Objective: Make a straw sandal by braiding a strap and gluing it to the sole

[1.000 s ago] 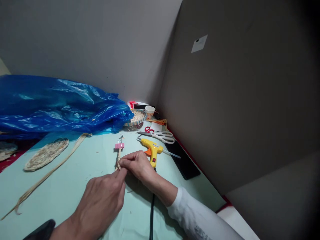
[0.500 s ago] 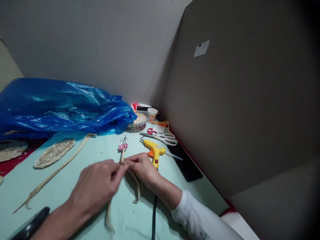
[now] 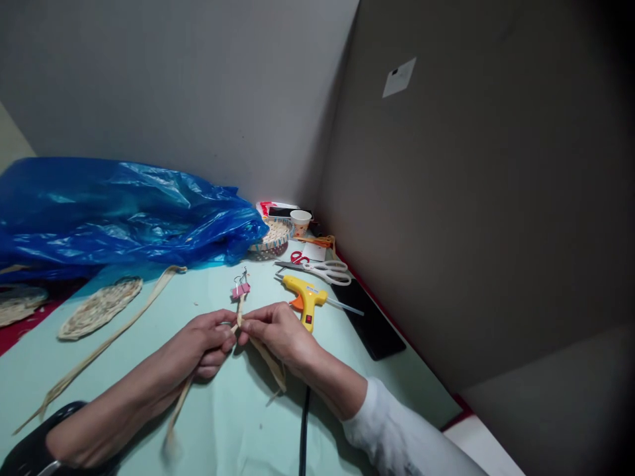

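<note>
A short braid of pale plant-fibre strips [image 3: 241,308] runs down from a pink binder clip [image 3: 241,291] on the table. My left hand [image 3: 211,340] pinches one strip just below the braid, and its loose tail hangs toward the front. From the other side, my right hand [image 3: 280,334] pinches the braid's lower end, with strips trailing under the palm. Both sets of fingertips nearly meet at the braid. Beside my right hand lies a yellow glue gun [image 3: 308,299]. A long loose fibre strip [image 3: 106,340] rests left of my left hand.
Left of the strip lies a woven oval mat [image 3: 102,309]. A blue plastic bag [image 3: 124,215] fills the back left. White-handled scissors [image 3: 327,270], a black phone-like slab [image 3: 372,324], a paper cup [image 3: 300,222] and a woven basket [image 3: 276,237] stand right and back. A black cord [image 3: 304,430] crosses the front.
My left hand has turned and drawn slightly back left, its strip's tail swinging left. My right hand stays at the braid. The view has shifted slightly.
</note>
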Available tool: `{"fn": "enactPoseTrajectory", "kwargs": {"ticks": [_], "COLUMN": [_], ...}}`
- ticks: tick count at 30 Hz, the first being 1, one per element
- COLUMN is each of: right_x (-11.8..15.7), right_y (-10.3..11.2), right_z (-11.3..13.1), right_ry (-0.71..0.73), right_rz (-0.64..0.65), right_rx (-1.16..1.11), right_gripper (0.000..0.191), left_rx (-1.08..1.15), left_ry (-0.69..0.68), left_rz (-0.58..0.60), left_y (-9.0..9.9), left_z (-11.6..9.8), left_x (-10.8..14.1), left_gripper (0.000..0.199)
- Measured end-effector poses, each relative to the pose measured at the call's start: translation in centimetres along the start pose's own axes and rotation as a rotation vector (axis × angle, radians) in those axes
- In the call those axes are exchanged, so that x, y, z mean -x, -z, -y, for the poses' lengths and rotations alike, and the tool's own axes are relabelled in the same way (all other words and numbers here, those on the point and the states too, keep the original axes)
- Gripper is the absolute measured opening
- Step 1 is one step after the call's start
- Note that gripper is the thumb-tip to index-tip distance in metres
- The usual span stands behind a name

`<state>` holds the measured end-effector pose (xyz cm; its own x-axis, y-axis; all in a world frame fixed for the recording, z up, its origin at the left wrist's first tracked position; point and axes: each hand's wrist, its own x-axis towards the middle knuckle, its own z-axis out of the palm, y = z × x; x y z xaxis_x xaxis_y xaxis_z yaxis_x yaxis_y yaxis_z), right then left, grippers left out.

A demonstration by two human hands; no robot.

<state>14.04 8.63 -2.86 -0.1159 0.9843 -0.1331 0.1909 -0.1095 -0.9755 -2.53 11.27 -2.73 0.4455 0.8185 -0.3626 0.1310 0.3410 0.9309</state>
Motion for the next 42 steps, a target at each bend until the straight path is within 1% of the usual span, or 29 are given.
{"fn": "enactPoseTrajectory", "kwargs": {"ticks": [4,8,12,14,16,19,22,23,25,26,27,28,29,31,32,33,34,36,38,40,42], "right_x": [0.0,0.9,2.3,3.0,3.6,4.4,4.9,4.9,4.8,4.7,4.6,4.4,4.1,3.4,3.0,2.6,2.2,1.4,0.9,0.7,0.5], "right_y": [0.3,0.3,0.0,-0.4,-0.9,-1.9,-2.8,-3.0,-3.1,-3.0,-2.8,-2.4,-1.9,-0.9,-0.4,0.0,0.3,0.5,0.2,-0.1,-0.4], "right_z": [0.2,1.0,2.1,2.3,2.2,1.4,0.2,0.0,-0.1,0.1,0.5,1.0,1.6,2.7,3.0,3.1,3.0,2.5,1.7,1.3,1.1], "right_ry": [-0.004,0.082,0.153,0.203,0.332,0.656,0.931,0.987,1.037,1.022,0.974,0.889,0.774,0.483,0.347,0.229,0.168,0.113,0.103,0.093,0.091], "right_rz": [-0.013,-0.031,-0.113,-0.132,-0.139,-0.166,-0.192,-0.190,-0.132,-0.091,-0.056,-0.045,-0.069,-0.180,-0.229,-0.220,-0.182,-0.091,-0.012,0.029,0.031], "right_rx": [0.188,0.405,0.672,0.810,0.990,1.258,1.355,1.371,1.372,1.334,1.255,1.129,0.964,0.611,0.472,0.392,0.365,0.353,0.343,0.328,0.328], "right_gripper": [0.029,0.028,0.025,0.023,0.020,0.018,0.019,0.018,0.018,0.016,0.016,0.016,0.018,0.023,0.026,0.028,0.026,0.020,0.023,0.031,0.034], "left_rx": [-0.002,-0.044,-0.090,-0.107,-0.110,-0.091,-0.048,-0.034,-0.010,0.003,0.017,0.032,0.049,0.080,0.092,0.103,0.110,0.116,0.110,0.093,0.064], "left_ry": [0.047,0.011,-0.020,-0.033,-0.046,-0.053,-0.053,-0.054,-0.050,-0.045,-0.037,-0.027,-0.017,-0.006,-0.006,-0.010,-0.016,-0.024,-0.032,-0.041,-0.060], "left_rz": [-0.024,-0.084,-0.144,-0.171,-0.192,-0.189,-0.137,-0.117,-0.088,-0.079,-0.071,-0.063,-0.051,-0.019,0.000,0.020,0.037,0.055,0.060,0.065,0.070], "left_y": [0.4,0.0,-0.4,-0.5,-0.5,-0.6,-0.3,-0.2,0.1,0.3,0.4,0.5,0.6,0.8,0.8,0.8,0.9,0.9,0.9,0.8,0.6], "left_z": [-0.3,-0.2,0.2,0.3,0.5,0.7,1.0,1.1,1.2,1.2,1.1,1.0,0.9,0.7,0.6,0.5,0.4,0.4,0.4,0.4,0.4], "left_x": [-0.2,-0.1,0.0,-0.1,-0.3,-0.4,-0.4,-0.4,-0.4,-0.4,-0.4,-0.3,-0.2,-0.1,0.0,0.0,0.1,0.1,0.1,0.2,0.4], "left_gripper": [0.033,0.034,0.033,0.034,0.035,0.033,0.034,0.035,0.033,0.032,0.029,0.027,0.025,0.024,0.025,0.026,0.028,0.030,0.030,0.031,0.033]}}
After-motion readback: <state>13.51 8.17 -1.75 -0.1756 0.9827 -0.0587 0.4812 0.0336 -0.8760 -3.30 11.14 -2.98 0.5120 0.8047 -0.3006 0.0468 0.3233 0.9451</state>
